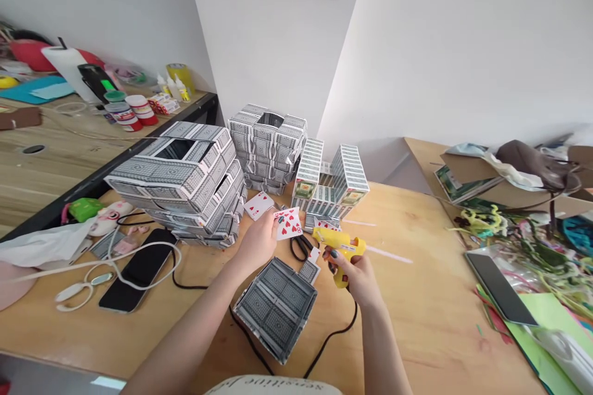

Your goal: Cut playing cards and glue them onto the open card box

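My left hand (258, 239) pinches a playing card (289, 225) with red hearts, held up over the table. My right hand (353, 271) is wrapped round the grip of a yellow glue gun (340, 239), whose nozzle points left toward the card. Below and between my hands lies a shallow tray made of grey patterned cards (277, 307), with a card strip sticking out at its upper right corner. Black-handled scissors (300, 248) lie just behind it. Another heart card (258, 205) rests on the table beyond my left hand.
Two grey card structures (173, 179) (266, 142) and stacked card boxes (328, 182) stand at the back. A black phone (138, 271) and white cable lie left. Another phone (499, 287), green paper and craft scraps are right. A black cord (334, 333) runs across the front.
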`<act>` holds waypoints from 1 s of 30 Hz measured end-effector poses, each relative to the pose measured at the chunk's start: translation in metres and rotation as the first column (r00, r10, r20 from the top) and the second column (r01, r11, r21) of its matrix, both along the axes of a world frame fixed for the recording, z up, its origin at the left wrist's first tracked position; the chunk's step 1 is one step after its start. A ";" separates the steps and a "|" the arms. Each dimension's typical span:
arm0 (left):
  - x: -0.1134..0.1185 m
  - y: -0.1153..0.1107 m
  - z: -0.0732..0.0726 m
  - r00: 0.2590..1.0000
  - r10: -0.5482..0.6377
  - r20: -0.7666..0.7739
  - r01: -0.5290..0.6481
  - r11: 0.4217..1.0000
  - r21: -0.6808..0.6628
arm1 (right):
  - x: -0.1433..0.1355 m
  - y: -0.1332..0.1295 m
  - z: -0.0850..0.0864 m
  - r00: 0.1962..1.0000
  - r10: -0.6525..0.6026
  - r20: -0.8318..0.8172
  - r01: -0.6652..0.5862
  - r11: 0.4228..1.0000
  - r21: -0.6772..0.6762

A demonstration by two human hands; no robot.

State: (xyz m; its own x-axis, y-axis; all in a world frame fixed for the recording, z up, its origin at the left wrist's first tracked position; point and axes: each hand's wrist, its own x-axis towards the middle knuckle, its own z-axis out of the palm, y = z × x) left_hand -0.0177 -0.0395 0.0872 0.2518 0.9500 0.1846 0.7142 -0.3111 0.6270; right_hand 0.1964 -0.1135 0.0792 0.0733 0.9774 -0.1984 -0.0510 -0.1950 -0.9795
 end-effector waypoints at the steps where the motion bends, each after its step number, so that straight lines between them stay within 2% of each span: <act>1: 0.001 -0.001 0.001 1.000 -0.004 -0.001 0.004 1.000 -0.001 | -0.004 0.001 0.002 0.999 0.003 0.039 -0.003 1.000 -0.001; 6: 0.001 -0.005 0.002 1.000 -0.007 -0.022 0.006 0.999 -0.051 | -0.017 0.006 0.011 0.996 0.009 0.088 -0.016 0.996 0.084; 9: -0.001 -0.006 0.004 0.998 -0.034 -0.044 0.032 0.998 -0.054 | -0.016 0.008 0.007 0.990 -0.031 0.140 0.011 0.990 0.143; 12: -0.002 -0.006 0.005 0.998 -0.057 -0.020 0.056 0.997 -0.055 | -0.013 0.009 0.002 0.982 -0.002 0.190 -0.031 0.984 0.173; 21: 0.001 -0.008 0.003 0.994 -0.080 0.079 0.086 0.994 -0.068 | -0.010 0.011 -0.001 0.983 0.062 0.172 -0.090 0.984 0.156; 30: 0.002 -0.008 0.007 0.992 -0.084 0.095 0.091 0.994 -0.066 | -0.010 0.011 0.003 0.981 0.053 0.186 -0.080 0.986 0.143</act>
State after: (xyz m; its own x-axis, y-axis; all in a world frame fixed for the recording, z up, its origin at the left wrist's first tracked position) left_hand -0.0161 -0.0477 0.0938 0.3193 0.9366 0.1441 0.6244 -0.3224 0.7115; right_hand 0.1865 -0.1022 0.0823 0.0287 0.9988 -0.0396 0.1377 -0.0431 -0.9895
